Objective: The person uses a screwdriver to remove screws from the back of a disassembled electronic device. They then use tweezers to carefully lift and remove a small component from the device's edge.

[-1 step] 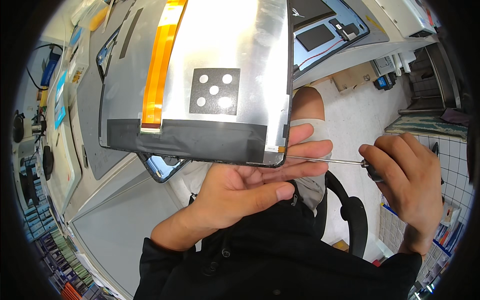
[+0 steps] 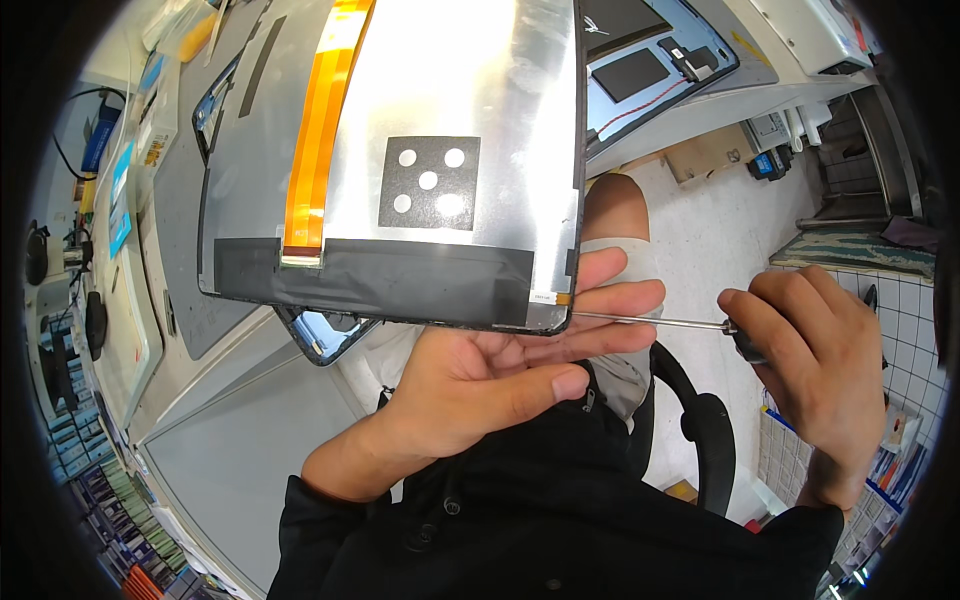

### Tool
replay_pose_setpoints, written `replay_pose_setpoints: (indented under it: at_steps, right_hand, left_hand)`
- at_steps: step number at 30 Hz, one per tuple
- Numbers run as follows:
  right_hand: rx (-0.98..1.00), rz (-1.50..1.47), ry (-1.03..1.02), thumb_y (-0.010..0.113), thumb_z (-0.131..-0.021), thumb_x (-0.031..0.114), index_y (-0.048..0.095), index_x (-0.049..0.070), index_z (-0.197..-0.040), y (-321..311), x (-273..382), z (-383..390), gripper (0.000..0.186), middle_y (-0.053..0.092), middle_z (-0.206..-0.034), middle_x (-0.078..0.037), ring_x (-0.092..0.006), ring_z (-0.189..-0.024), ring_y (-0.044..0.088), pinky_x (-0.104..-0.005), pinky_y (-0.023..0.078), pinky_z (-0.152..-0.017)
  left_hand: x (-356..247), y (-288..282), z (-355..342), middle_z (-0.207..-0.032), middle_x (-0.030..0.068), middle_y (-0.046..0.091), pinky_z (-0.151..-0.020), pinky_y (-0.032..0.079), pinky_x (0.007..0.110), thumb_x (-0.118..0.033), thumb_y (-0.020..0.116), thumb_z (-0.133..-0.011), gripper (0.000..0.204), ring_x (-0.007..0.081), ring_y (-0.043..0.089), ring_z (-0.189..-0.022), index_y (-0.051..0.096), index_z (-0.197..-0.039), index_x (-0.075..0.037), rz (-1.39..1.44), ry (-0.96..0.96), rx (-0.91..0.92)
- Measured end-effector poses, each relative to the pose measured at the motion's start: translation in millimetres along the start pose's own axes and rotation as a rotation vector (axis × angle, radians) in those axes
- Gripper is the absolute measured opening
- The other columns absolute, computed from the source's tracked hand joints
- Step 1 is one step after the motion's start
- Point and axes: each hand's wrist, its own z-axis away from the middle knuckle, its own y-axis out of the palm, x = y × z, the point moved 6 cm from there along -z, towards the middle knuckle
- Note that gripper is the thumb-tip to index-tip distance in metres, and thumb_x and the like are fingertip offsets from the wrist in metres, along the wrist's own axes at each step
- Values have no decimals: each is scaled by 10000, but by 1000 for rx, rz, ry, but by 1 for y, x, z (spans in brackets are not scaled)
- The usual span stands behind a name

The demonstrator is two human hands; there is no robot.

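Observation:
A tablet display panel, silver-backed with a black frame, lies across the upper middle, its back facing up. A wide orange ribbon cable runs down it to a black strip along the near edge. My left hand is palm up under the near right corner, fingers stretched out and spread, partly hidden by the panel. My right hand is closed around a screwdriver whose thin metal shaft points left. Its tip meets the panel's corner, above my left fingers. Most of the dark handle is hidden in my fist.
Beneath the panel lies a blue tablet housing with black parts and a red wire, on a grey mat. A white device stands at the far right. A cardboard box and a chair armrest are on the right.

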Motion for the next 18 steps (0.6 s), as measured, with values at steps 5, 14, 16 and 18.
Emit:
replay_pose_setpoints:
  at_steps: [5, 14, 16, 18]
  right_hand:
    - [-14, -1, -5, 701, -660, 59, 609, 31, -1079, 0, 0, -1, 430, 594, -879, -102, -254, -697, 574, -350, 455, -537]
    - [-15, 3, -14, 693, -672, 77, 616, 33, -1061, 1, -1, -1, 399, 592, -875, -91, -248, -680, 562, -342, 449, -531]
    - [-5, 3, -13, 694, -671, 76, 618, 34, -1056, 1, -1, -1, 395, 591, -876, -89, -246, -680, 562, -342, 449, -530]
    - [-12, 7, -12, 694, -672, 77, 620, 35, -1052, 2, -1, -1, 389, 591, -876, -88, -243, -680, 562, -341, 448, -530]
  left_hand:
    - [0, -1, -1, -1420, 310, 458, -810, 538, 223, 73, 544, -857, 706, 342, 560, -1256, 247, -1497, 73, -17, 0, -2]
    - [0, 0, 0, -1403, 308, 479, -805, 541, 221, 62, 550, -853, 699, 338, 581, -1232, 263, -1491, 76, -6, 2, -19]
    - [0, 0, 0, -1401, 308, 480, -803, 542, 221, 65, 547, -851, 698, 337, 583, -1230, 266, -1490, 77, -3, 5, -16]
    - [0, 0, 0, -1399, 307, 483, -802, 542, 220, 66, 548, -850, 699, 336, 585, -1227, 267, -1489, 76, 1, 5, -21]
